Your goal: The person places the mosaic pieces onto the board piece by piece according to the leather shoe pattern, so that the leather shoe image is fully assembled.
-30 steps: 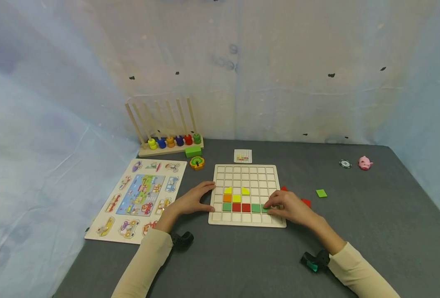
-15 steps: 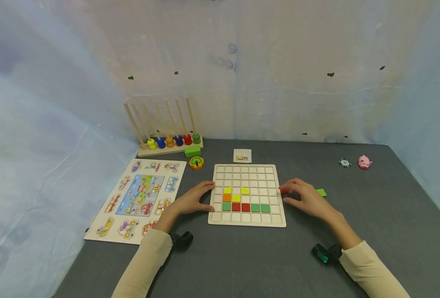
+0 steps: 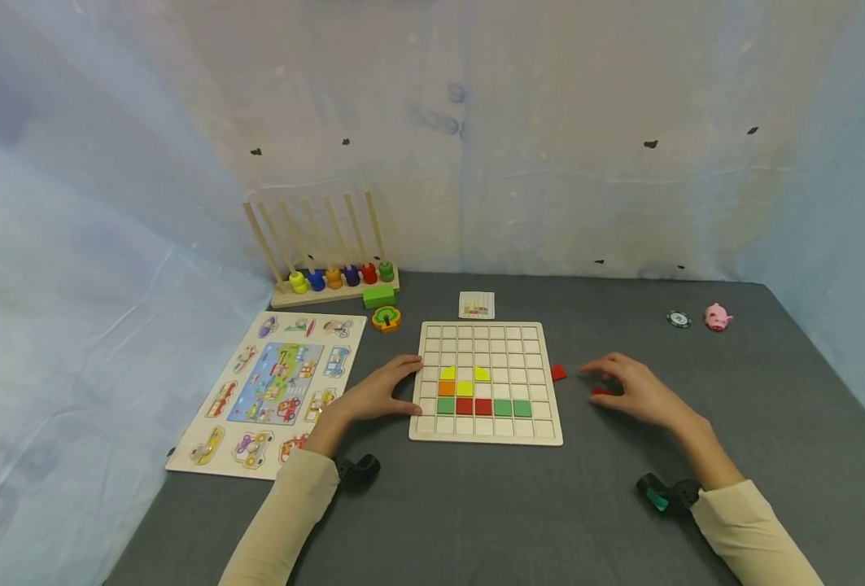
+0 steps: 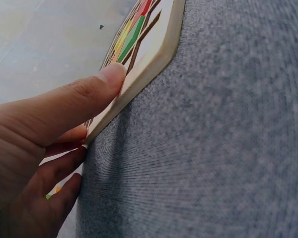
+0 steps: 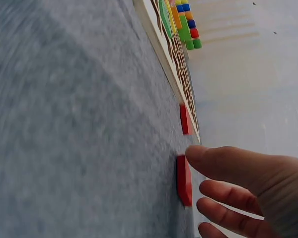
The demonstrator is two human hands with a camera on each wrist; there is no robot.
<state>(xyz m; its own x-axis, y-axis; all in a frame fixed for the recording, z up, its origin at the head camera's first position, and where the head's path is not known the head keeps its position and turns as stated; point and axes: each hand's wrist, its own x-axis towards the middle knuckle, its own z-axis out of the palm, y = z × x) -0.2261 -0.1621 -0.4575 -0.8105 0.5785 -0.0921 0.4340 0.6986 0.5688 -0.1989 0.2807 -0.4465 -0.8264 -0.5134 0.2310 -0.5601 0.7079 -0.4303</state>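
Note:
In the head view a wooden grid board [image 3: 516,350] lies flat with yellow, orange, red and green tiles in some cells. My left hand [image 3: 375,395] rests at its left edge, thumb and fingertips touching the rim; the left wrist view shows the thumb [image 4: 84,96] on that rim. Right of the board, my right hand [image 3: 640,395] hovers with fingers spread and nothing held. A red tile [image 3: 599,391] shows between its thumb and fingers, and in the right wrist view the thumb tip is beside that red tile [image 5: 184,181]. Another red tile [image 3: 558,372] lies by the board's right edge.
Behind the board lies a small pattern card [image 3: 477,305]. A picture puzzle [image 3: 267,395], a peg abacus [image 3: 337,291], a green block [image 3: 379,298] and a tree piece [image 3: 386,319] are at left. A poker chip [image 3: 679,319] and a pink pig [image 3: 718,317] stand at back right.
My right hand has left the green tile in the board's lower row and moved right, past the near red tile. It now covers the loose green tile. The left hand stays put.

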